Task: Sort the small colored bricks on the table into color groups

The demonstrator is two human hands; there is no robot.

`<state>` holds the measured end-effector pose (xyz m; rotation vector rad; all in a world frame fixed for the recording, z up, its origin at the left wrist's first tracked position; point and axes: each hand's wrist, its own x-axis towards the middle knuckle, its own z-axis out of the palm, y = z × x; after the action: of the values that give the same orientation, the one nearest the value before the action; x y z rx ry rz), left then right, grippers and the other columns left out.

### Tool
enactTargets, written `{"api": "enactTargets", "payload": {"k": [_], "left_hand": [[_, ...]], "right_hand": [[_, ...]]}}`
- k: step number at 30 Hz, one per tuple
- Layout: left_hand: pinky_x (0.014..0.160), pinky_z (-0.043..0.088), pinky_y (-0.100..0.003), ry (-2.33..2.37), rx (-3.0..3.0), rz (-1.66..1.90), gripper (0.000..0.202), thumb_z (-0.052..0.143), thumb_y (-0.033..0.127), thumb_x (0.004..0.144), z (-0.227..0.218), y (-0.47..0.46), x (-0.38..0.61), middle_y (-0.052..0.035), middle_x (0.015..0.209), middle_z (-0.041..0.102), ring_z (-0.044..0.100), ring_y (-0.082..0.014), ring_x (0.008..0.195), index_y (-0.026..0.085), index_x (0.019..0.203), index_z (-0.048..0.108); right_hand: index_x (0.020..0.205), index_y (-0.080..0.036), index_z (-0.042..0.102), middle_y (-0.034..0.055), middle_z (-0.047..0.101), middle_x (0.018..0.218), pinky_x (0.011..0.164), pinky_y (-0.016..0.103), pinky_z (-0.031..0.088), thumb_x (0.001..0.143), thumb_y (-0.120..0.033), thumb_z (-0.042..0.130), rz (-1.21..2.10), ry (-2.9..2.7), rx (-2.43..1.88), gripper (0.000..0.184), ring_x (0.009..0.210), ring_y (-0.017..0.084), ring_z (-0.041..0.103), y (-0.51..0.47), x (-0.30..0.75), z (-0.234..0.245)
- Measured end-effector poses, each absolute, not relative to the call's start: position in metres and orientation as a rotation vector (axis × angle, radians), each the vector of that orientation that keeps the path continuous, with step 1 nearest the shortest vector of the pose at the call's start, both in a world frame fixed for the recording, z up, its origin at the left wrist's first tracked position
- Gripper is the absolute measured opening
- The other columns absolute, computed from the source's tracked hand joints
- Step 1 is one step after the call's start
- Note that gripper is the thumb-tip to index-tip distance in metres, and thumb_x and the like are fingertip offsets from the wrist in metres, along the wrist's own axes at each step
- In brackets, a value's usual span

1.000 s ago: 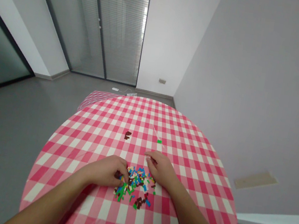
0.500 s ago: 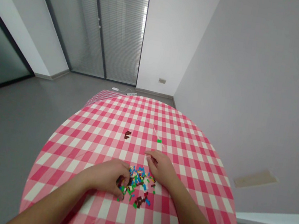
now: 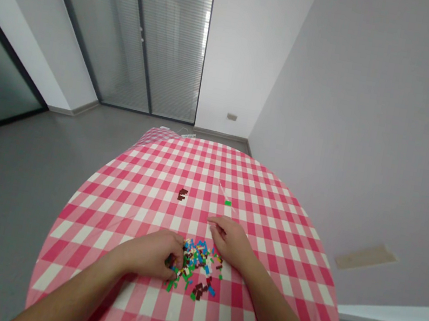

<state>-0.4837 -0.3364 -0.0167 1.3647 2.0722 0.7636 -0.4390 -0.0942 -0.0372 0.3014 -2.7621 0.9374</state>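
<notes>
A loose pile of small toy building bricks (image 3: 198, 256) in blue, green, white, brown, red and yellow lies on the checked tablecloth. At its left edge is my left hand (image 3: 158, 252), fingers curled and thumb drawn in towards them; what they hold, if anything, is hidden. My right hand (image 3: 231, 240) rests on the cloth just beyond the pile's upper right, forefinger stretched out and thumb apart, with nothing in it. Several dark brown bricks (image 3: 198, 291) lie at the pile's near side, beside a blue brick (image 3: 211, 291).
Farther out on the round table (image 3: 209, 168), a small group of brown bricks (image 3: 182, 194) lies left of centre and one green brick (image 3: 227, 203) lies to the right. A white wall (image 3: 368, 126) stands close on the right. Behind the table is a glass partition (image 3: 174, 55) with blinds.
My left thumb has drawn up closer to the curled fingers, uncovering green bricks at the pile's lower left. My right hand has stayed in place.
</notes>
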Motion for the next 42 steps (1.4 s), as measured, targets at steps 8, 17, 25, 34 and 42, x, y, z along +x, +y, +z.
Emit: {"api": "enactTargets", "payload": {"k": [8,17,25,34,42], "left_hand": [[0.063,0.040,-0.025,2.049,1.326,0.810,0.014,0.071,0.008,0.065,-0.022,-0.336,-0.483,0.0002,0.080,0.062,0.054,-0.0144,0.073,0.019,0.073,0.068],[0.063,0.043,-0.023,1.900,1.125,1.046,0.007,0.071,0.011,0.068,-0.016,-0.339,-0.486,0.0005,0.077,0.063,0.057,-0.0134,0.072,0.018,0.069,0.069],[0.056,0.038,-0.023,1.905,0.831,1.294,0.006,0.067,0.018,0.075,-0.021,-0.337,-0.495,0.0012,0.061,0.060,0.051,-0.0105,0.057,0.015,0.070,0.067],[0.059,0.045,-0.026,1.831,0.593,1.776,0.022,0.075,0.032,0.073,-0.032,-0.325,-0.496,-0.0037,0.067,0.067,0.060,-0.0141,0.060,0.013,0.074,0.064],[0.054,0.043,-0.024,1.796,0.547,1.783,0.024,0.078,0.032,0.069,-0.031,-0.321,-0.493,-0.0034,0.064,0.067,0.057,-0.0121,0.054,0.012,0.073,0.064]], "right_hand": [[0.112,-0.019,0.068,0.0087,0.072,0.099,0.077,0.031,0.050,0.093,-0.023,0.049,0.942,-2.752,0.308,0.027,0.087,0.020,0.066,-0.093,-0.439,-0.038],[0.110,-0.019,0.069,0.0084,0.072,0.096,0.073,0.030,0.049,0.092,-0.022,0.050,0.975,-2.742,0.299,0.027,0.084,0.020,0.065,-0.094,-0.439,-0.035],[0.111,-0.018,0.069,0.0062,0.069,0.084,0.067,0.028,0.045,0.091,-0.022,0.051,0.982,-2.749,0.323,0.027,0.074,0.017,0.061,-0.099,-0.436,-0.033],[0.101,-0.020,0.073,0.0042,0.066,0.074,0.061,0.025,0.040,0.093,-0.035,0.059,1.020,-2.675,0.598,0.022,0.067,0.015,0.059,-0.121,-0.427,-0.030],[0.103,-0.022,0.073,0.0042,0.068,0.076,0.061,0.025,0.039,0.093,-0.037,0.060,0.970,-2.677,0.624,0.022,0.069,0.016,0.059,-0.123,-0.425,-0.030]]}}
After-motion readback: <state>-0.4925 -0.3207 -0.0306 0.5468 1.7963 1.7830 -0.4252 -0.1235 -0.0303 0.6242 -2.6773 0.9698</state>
